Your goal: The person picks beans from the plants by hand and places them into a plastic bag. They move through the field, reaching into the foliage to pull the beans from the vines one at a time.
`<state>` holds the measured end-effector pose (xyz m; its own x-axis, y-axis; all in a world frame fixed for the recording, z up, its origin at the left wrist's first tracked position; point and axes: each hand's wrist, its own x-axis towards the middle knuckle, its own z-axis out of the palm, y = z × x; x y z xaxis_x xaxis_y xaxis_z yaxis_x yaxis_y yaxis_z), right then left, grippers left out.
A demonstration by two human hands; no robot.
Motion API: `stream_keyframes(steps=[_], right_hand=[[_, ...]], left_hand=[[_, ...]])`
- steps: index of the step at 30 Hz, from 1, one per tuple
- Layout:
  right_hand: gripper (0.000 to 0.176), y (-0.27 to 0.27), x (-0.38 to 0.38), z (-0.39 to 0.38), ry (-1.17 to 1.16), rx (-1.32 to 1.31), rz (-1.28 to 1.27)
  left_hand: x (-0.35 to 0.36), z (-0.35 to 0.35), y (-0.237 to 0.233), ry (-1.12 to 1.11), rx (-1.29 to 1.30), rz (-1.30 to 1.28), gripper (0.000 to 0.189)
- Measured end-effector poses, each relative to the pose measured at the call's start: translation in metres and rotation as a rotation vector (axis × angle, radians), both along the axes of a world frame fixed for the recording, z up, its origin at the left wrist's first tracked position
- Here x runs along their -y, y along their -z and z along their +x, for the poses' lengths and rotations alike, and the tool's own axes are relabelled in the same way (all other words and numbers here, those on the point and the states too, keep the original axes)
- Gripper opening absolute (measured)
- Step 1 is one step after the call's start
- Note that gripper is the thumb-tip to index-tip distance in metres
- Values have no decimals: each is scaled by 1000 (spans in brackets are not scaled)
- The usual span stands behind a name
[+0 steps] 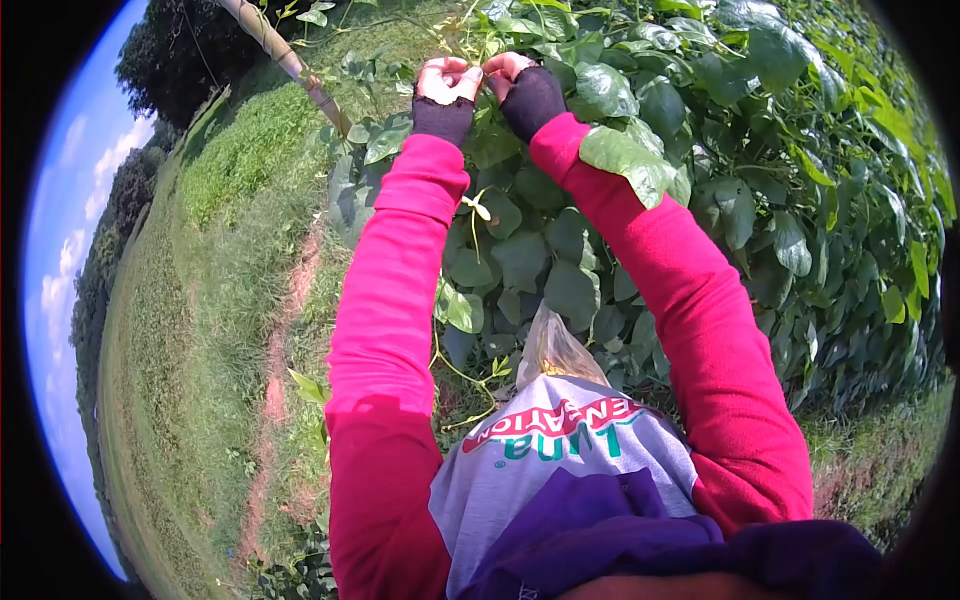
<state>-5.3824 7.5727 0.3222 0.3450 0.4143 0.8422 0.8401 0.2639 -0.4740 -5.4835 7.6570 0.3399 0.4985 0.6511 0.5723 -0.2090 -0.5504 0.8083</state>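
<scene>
Both arms, in pink sleeves, reach up to the climbing leafy plants (600, 90) at the top of the head view. My left hand (448, 92), in a dark fingerless glove, has its fingers pinched together at a thin vine tip. Close beside it on the right, my right hand (522, 95) is also pinched, its fingertips nearly meeting the others. What lies between the fingertips is too small to make out. A pale flower or bud (477, 207) hangs below the hands. A clear plastic bag (555, 350) with yellowish contents hangs at the front of the body.
A wooden pole (280, 50) slants down from the upper left beside the foliage. Dense vines fill the right side. A large leaf (630, 163) lies over the right sleeve. On the left are grass and a reddish dirt strip (275, 380). A thin tendril (470, 380) curls near the bag.
</scene>
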Motion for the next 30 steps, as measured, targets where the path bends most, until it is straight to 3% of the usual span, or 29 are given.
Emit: stream_keyframes(steps=[2,8,12,26,30], right_hand=[[12,0,-1,0,-5,-12,-11],[13,2,-7,3,-30,-16,28],[13,2,-8,4,-35,-45,5],[10,3,5,6,-13,119,70],[14,8,32,-5,-62,108,122]], left_hand=[[-1,1,1,-51,-8,136,32],[3,4,1,-48,113,-23,33],[-2,3,1,-67,30,-10,31],[5,-7,-2,153,15,-406,22],[4,-12,-7,118,-47,-314,25]])
